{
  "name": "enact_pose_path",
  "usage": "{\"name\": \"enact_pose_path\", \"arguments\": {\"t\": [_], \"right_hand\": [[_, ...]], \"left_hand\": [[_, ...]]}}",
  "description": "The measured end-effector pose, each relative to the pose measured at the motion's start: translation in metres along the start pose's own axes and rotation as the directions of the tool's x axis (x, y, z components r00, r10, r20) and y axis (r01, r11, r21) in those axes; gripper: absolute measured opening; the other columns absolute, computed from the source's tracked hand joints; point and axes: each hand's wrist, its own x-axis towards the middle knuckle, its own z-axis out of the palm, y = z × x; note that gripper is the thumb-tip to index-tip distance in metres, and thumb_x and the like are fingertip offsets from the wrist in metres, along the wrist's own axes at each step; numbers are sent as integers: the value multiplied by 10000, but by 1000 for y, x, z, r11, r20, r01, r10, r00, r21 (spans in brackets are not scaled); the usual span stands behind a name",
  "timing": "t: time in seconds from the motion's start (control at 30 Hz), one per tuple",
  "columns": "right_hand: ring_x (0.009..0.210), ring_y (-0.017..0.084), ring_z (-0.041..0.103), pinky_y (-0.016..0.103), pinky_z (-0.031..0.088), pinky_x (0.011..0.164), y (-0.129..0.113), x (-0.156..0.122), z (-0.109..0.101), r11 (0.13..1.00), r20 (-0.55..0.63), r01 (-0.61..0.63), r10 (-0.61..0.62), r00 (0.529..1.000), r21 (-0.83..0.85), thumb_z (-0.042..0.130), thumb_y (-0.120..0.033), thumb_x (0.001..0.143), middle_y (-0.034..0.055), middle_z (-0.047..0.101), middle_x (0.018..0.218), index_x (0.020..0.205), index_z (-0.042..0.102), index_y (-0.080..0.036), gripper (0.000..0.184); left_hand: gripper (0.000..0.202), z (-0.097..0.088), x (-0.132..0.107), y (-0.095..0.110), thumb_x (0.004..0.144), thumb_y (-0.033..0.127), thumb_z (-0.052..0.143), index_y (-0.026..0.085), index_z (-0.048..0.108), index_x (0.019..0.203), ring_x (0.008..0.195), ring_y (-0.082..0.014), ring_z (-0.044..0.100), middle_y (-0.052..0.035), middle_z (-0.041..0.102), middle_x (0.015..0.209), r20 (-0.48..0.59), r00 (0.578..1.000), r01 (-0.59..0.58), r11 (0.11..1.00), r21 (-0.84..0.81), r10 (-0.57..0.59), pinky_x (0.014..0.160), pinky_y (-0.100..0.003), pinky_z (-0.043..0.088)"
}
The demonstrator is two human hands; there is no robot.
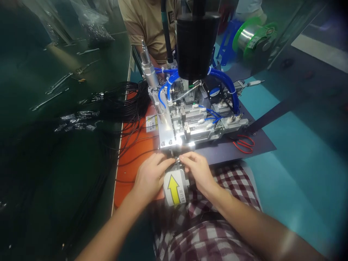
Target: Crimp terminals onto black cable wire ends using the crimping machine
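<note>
My left hand (pixel 150 173) and my right hand (pixel 198 169) meet at the near end of a metal machine (pixel 199 125). Between their fingertips is a small shiny metal part (pixel 177 158), pinched from both sides and mostly hidden. Its exact kind is too small to make out. Below the fingers is a plate with a yellow arrow (pixel 173 188) pointing into the machine. Thin black cables (pixel 141 156) run from the left toward my left hand; whether it holds one I cannot tell.
A bundle of black cables (pixel 133 103) with metal ends lies left on the orange mat (pixel 126 172). A black cylinder (pixel 197 47) hangs above the machine. Red-handled scissors (pixel 244 144) lie at right, a solder wire spool (pixel 254 36) behind. Another person (pixel 150 29) is opposite.
</note>
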Motion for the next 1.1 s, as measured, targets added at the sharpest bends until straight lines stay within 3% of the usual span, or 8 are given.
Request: {"name": "enact_pose_path", "arguments": {"t": [0.17,0.33,0.63,0.7,0.83,1.0,1.1], "right_hand": [[475,85,368,241,318,472,8,-6,6,997,-85,20,-13,996,79,715,-367,717,-70,458,524,666,611,-182,218],[600,123,519,267,440,577,15,-7,12,986,-83,27,-14,996,162,696,-413,716,-13,591,696,742,582,-186,256],[663,134,498,269,421,598,21,-8,19,989,-116,66,-51,992,130,633,-408,783,-3,554,720,737,536,-187,247],[604,115,460,251,389,546,23,-4,16,990,-143,62,-43,989,130,612,-414,799,-28,502,659,727,512,-193,253],[456,75,253,229,224,433,20,3,1,992,-187,73,-52,981,105,563,-434,837,-98,280,514,659,408,-217,321],[441,83,380,232,293,445,12,2,-4,997,-44,68,-67,997,27,640,-423,784,-70,438,476,698,588,-175,268],[450,79,431,231,331,448,11,0,2,996,-33,91,-91,995,17,699,-380,727,-47,534,570,676,596,-172,238]], "left_hand": [[304,2,0,-1,894,110,444,175,697,1050,833,-181,575,-70,616,883,2,1000,11,1000,-8,-11,695,-276,497],[312,3,0,-1,913,125,421,167,699,1047,848,-182,576,-77,617,897,-10,1000,11,1000,-29,-11,713,-284,502],[305,2,0,-1,911,123,430,178,699,1045,828,-175,564,-68,605,891,-2,1000,23,999,-25,-23,686,-271,484],[305,2,-1,-1,908,123,434,182,700,1047,828,-175,568,-66,605,886,1,1000,25,999,-19,-25,683,-268,483],[303,2,-1,-1,908,122,435,172,705,1037,832,-179,576,-66,612,881,-14,1000,19,999,-31,-19,695,-273,487],[290,4,-1,-2,907,137,447,172,707,1030,820,-187,575,-66,612,869,-32,999,13,999,-38,-14,681,-284,493],[280,5,-1,-2,903,139,461,156,709,1032,825,-196,576,-77,612,877,-39,999,9,998,-55,-11,689,-298,501]]}}
